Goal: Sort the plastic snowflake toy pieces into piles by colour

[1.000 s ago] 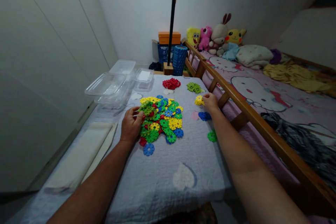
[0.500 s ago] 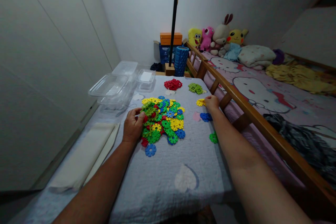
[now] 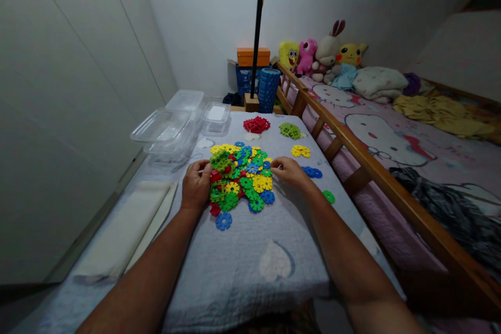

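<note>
A mixed pile of plastic snowflake discs and light green and red lattice pieces (image 3: 246,182) lies mid-table. At its left edge is my left hand (image 3: 197,182), fingers curled and thumb close to the light green pieces; whatever lies between its fingertips is hidden. My right hand (image 3: 290,171) reaches the pile's right edge, with thumb and fingers bent together beside yellow and blue discs; what they grip is too small to make out. Single-colour groups lie around: red pieces (image 3: 257,124), light green pieces (image 3: 290,130), yellow discs (image 3: 300,151), blue discs (image 3: 312,172) and a green disc (image 3: 329,197).
Clear plastic containers (image 3: 160,126) stand at the back left, with a smaller clear box (image 3: 216,115) beside them. A folded cream cloth (image 3: 121,229) lies on the left. The wooden bed rail (image 3: 352,151) runs along the right side. A black pole (image 3: 256,31) rises behind the table.
My right hand has let go of the yellow disc at the yellow group and moved left to the pile's right edge. My left hand stays at the pile's left edge.
</note>
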A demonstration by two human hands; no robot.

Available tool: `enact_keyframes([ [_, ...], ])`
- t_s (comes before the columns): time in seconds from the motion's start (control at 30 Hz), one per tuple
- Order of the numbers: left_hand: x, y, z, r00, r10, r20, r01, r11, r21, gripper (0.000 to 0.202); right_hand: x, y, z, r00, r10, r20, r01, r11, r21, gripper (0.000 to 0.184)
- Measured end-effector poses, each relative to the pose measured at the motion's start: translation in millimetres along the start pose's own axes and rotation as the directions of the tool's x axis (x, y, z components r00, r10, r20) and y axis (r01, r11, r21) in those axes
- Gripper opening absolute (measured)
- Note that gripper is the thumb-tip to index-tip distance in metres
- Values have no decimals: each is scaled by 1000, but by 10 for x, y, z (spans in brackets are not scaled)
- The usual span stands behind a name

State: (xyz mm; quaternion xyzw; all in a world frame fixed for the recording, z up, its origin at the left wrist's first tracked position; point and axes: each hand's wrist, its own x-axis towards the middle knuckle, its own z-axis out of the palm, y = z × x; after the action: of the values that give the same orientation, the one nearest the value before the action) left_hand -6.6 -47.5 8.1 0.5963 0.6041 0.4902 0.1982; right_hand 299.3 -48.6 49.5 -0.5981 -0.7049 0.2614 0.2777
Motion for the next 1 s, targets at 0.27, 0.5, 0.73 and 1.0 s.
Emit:
enact_keyframes([
  [0.27, -3, -2, 1, 1000, -13, 3, 13, 1000, -9, 36, -175, -133, 117, 980, -74, 187, 105, 981, -165, 20],
  [0.5, 4, 2, 9, 1000, -11, 6, 11, 1000, -15, 35, -178, -75, 141, 987, -54, 148, 67, 994, -85, 18],
  [0.73, 5, 16, 2, 1000, -12, 12, 13, 1000, -14, 35, -40, 68, -102, 994, 58, 88, -73, 980, 185, 8],
  [1.0, 16, -11, 10, 1000, -1, 21, 1, 1000, -12, 34, 346, 452, -543, 846, 407, -344, -271, 884, 380, 19],
])
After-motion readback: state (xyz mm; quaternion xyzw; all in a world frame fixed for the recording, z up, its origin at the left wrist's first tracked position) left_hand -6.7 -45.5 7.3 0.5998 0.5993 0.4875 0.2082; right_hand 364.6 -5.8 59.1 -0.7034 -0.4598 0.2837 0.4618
